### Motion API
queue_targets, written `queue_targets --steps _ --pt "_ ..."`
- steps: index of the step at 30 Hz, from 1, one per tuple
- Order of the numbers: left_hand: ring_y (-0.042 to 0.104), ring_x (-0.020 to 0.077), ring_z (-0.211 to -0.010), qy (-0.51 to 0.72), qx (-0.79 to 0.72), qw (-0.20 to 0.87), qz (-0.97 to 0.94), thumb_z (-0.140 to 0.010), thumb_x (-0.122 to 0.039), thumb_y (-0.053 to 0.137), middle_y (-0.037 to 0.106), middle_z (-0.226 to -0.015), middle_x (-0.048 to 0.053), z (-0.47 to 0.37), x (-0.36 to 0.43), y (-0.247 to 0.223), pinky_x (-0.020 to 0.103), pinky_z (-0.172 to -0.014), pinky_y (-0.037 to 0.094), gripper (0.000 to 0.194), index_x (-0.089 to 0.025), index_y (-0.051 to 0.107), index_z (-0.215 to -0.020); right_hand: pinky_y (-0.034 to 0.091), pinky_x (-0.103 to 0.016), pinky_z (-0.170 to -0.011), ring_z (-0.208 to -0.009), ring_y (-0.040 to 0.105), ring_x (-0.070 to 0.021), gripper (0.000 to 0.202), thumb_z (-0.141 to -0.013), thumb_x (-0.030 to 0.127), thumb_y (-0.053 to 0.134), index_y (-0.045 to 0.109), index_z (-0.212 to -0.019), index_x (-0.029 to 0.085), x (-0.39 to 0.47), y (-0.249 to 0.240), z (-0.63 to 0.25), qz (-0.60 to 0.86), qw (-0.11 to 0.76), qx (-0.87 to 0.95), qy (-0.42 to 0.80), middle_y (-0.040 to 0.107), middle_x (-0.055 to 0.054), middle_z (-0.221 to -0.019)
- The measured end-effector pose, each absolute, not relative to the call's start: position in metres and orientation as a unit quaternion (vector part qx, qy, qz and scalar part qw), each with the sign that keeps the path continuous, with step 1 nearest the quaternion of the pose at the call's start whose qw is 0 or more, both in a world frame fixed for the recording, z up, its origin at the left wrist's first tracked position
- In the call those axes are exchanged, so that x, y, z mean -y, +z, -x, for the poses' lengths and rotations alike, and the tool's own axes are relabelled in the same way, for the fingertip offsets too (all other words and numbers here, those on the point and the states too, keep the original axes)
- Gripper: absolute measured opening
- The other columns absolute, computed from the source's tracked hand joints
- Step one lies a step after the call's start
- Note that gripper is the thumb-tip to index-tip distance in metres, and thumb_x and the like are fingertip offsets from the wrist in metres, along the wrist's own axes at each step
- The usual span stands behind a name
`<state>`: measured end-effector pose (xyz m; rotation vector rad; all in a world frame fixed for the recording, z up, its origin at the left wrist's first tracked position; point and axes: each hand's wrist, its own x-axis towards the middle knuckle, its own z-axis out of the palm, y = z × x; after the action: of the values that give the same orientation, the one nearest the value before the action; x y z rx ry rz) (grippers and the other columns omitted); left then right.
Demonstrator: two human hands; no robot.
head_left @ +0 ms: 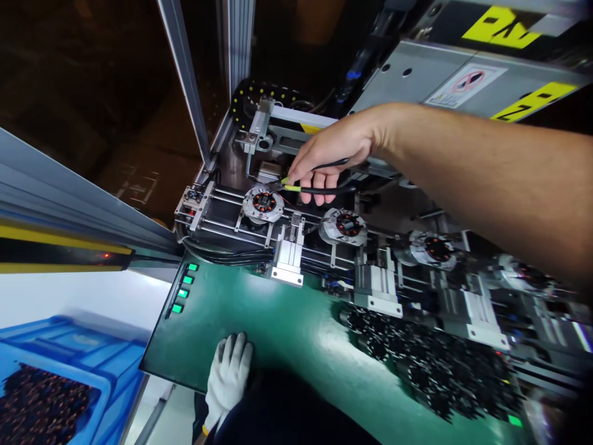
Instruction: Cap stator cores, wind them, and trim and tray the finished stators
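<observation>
My bare right hand [324,157] is closed around cutting pliers [315,190] with black and yellow-green handles. The plier jaws lie at the upper right edge of a white round fixture, which holds a small black motor stator [264,202] with copper windings. Whether the jaws touch a wire is too small to tell. My left hand [230,374], in a white glove, rests with fingers stretched out on the front edge of the green table [278,321]. It holds nothing that I can see.
More round fixtures, such as the second one [343,226], line the rails to the right. Metal slide blocks [288,256] stand before them. Black parts [430,355] are heaped on the table's right. A blue crate [99,364] of copper-wound parts stands lower left. A metal frame post [188,86] rises at left.
</observation>
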<state>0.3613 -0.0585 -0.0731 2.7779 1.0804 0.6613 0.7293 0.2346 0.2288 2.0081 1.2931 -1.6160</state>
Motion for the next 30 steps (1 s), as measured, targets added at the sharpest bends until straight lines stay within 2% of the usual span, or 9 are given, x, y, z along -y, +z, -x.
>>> queue_targets --steps 2,6,11,16,19,22,25,30 --pt "0.063 0.0329 -0.118 0.214 -0.357 0.054 -0.908 -0.1 -0.034 0.049 0.074 -0.126 0.015 -0.361 0.059 -0.072 0.049 -0.105 0.045 0.032 -0.016 0.064 -0.121 0.058 -0.027 -0.074 -0.066 0.075 -0.0166 0.03 -0.108 0.02 0.039 0.06 -0.114 -0.001 -0.234 0.228 -0.73 -0.688 0.131 -0.446 -0.557 0.074 -0.011 -0.08" --pt "0.063 0.0315 -0.118 0.211 -0.346 0.048 -0.913 -0.101 -0.029 0.045 0.074 -0.125 0.014 -0.361 0.06 -0.07 0.048 -0.105 0.045 0.031 -0.016 0.064 -0.121 0.057 -0.025 -0.076 -0.066 0.075 -0.0146 0.032 -0.109 0.021 0.037 0.059 -0.118 0.0 -0.234 0.226 -0.729 -0.691 0.132 -0.442 -0.557 0.073 -0.008 -0.079" --pt "0.063 0.0329 -0.12 0.216 -0.36 0.058 -0.906 -0.095 -0.034 0.056 0.073 -0.127 0.014 -0.363 0.059 -0.068 0.05 -0.105 0.047 0.033 -0.017 0.064 -0.122 0.057 -0.025 -0.072 -0.062 0.072 -0.0139 0.03 -0.11 0.019 0.038 0.06 -0.116 0.0 -0.233 0.223 -0.727 -0.69 0.099 -0.445 -0.562 0.073 -0.008 -0.078" --pt "0.064 0.0331 -0.118 0.228 -0.354 0.054 -0.906 -0.095 -0.033 0.056 0.074 -0.125 0.015 -0.364 0.059 -0.068 0.05 -0.103 0.048 0.032 -0.016 0.064 -0.121 0.044 -0.015 -0.06 -0.051 0.06 -0.0045 0.023 -0.107 0.014 0.045 0.063 -0.101 0.001 -0.232 0.222 -0.729 -0.696 0.069 -0.469 -0.538 0.067 -0.003 -0.068" --pt "0.064 0.0331 -0.118 0.227 -0.359 0.058 -0.903 -0.096 -0.034 0.056 0.073 -0.126 0.015 -0.365 0.06 -0.068 0.05 -0.103 0.048 0.032 -0.016 0.065 -0.121 0.038 -0.013 -0.054 -0.046 0.056 -0.0029 0.022 -0.106 0.013 0.048 0.062 -0.094 0.0 -0.232 0.229 -0.728 -0.698 0.075 -0.487 -0.52 0.067 -0.003 -0.065" --pt "0.064 0.0334 -0.12 0.223 -0.362 0.059 -0.903 -0.096 -0.034 0.057 0.073 -0.128 0.015 -0.365 0.062 -0.07 0.05 -0.105 0.048 0.033 -0.015 0.065 -0.122 0.044 -0.013 -0.057 -0.048 0.06 -0.005 0.025 -0.107 0.016 0.046 0.063 -0.099 0.0 -0.236 0.242 -0.722 -0.703 0.086 -0.481 -0.517 0.07 -0.005 -0.069" --pt "0.063 0.0334 -0.12 0.22 -0.362 0.057 -0.904 -0.096 -0.033 0.057 0.072 -0.128 0.015 -0.364 0.062 -0.072 0.05 -0.105 0.047 0.033 -0.015 0.065 -0.122 0.052 -0.017 -0.065 -0.058 0.07 -0.01 0.031 -0.107 0.019 0.044 0.065 -0.11 -0.003 -0.242 0.248 -0.712 -0.694 0.127 -0.482 -0.519 0.074 -0.009 -0.078" --pt "0.062 0.0332 -0.12 0.219 -0.359 0.062 -0.905 -0.096 -0.035 0.056 0.072 -0.129 0.016 -0.364 0.062 -0.07 0.05 -0.105 0.046 0.034 -0.015 0.065 -0.122 0.053 -0.022 -0.073 -0.069 0.073 -0.0126 0.042 -0.104 0.024 0.042 0.069 -0.111 -0.007 -0.252 0.239 -0.702 -0.691 0.172 -0.484 -0.509 0.073 -0.008 -0.081"
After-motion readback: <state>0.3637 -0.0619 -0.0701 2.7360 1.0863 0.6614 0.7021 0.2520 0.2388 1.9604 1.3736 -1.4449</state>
